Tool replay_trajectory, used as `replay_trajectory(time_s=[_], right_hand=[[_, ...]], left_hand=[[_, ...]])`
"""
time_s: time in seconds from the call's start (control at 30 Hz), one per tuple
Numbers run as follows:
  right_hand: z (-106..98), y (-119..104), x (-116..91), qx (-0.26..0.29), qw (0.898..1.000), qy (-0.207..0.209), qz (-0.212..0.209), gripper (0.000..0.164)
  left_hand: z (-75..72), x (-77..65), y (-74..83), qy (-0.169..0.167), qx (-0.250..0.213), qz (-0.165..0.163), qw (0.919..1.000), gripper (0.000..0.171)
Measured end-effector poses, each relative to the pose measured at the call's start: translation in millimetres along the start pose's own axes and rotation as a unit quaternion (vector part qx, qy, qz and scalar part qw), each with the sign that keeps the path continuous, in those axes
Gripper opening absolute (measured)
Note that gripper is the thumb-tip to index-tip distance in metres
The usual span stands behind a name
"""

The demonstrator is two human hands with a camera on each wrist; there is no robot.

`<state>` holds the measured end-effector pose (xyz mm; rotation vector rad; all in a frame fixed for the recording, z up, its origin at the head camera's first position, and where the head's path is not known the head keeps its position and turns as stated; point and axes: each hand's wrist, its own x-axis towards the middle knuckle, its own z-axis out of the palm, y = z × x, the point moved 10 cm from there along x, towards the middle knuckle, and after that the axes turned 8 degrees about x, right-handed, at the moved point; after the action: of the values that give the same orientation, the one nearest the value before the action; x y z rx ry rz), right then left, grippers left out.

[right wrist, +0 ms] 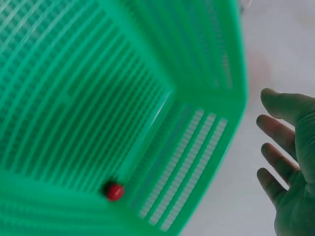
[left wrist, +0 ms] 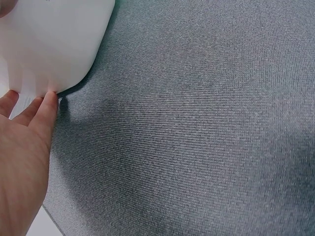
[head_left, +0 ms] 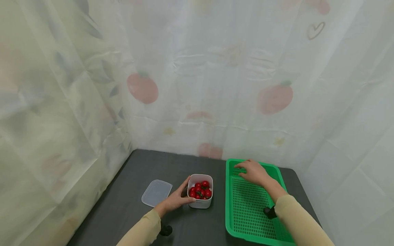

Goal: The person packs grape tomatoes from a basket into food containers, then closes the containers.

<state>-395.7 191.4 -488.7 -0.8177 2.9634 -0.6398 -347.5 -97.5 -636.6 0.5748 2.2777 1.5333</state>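
A square white container (head_left: pixel 200 204) stands on the table, holding several red cherry tomatoes (head_left: pixel 198 189). My left hand (head_left: pixel 174 199) grips its left side, thumb at the near rim; in the left wrist view the fingertips (left wrist: pixel 50 98) press the white wall. Over the far part of a green plastic basket (head_left: pixel 246 208) hovers my right hand (head_left: pixel 253 172), fingers spread and nothing between them. A single cherry tomato (right wrist: pixel 114 191) lies in a corner of that basket in the right wrist view; the head view does not show it.
Left of the container lies a translucent lid (head_left: pixel 157 193) flat on the dark grey table (head_left: pixel 123 212). A pale patterned curtain (head_left: pixel 197 85) hangs behind the table and along both sides.
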Motion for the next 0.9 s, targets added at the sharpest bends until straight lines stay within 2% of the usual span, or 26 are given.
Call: replay_trajectory(time_s=[0.23,0.47,0.73,0.9], right_hand=[[-8,44,-18,-0.032,0.998,0.017,0.044,0.038],[4,70,-25,-0.051,0.994,-0.013,0.098,0.044],[23,93,-37,-0.019,0.984,-0.055,0.168,0.050],[38,105,-42,0.003,0.974,-0.082,0.213,0.055]], left_hand=[[-4.0,-3.1,1.9,0.004,0.010,-0.001,0.9999,0.102],[-5.8,-4.8,2.8,0.004,0.008,0.002,1.0000,0.101],[-4.7,-5.4,4.5,-0.002,0.004,0.006,1.0000,0.101],[-3.7,-5.8,5.9,-0.005,0.015,0.019,0.9997,0.102]])
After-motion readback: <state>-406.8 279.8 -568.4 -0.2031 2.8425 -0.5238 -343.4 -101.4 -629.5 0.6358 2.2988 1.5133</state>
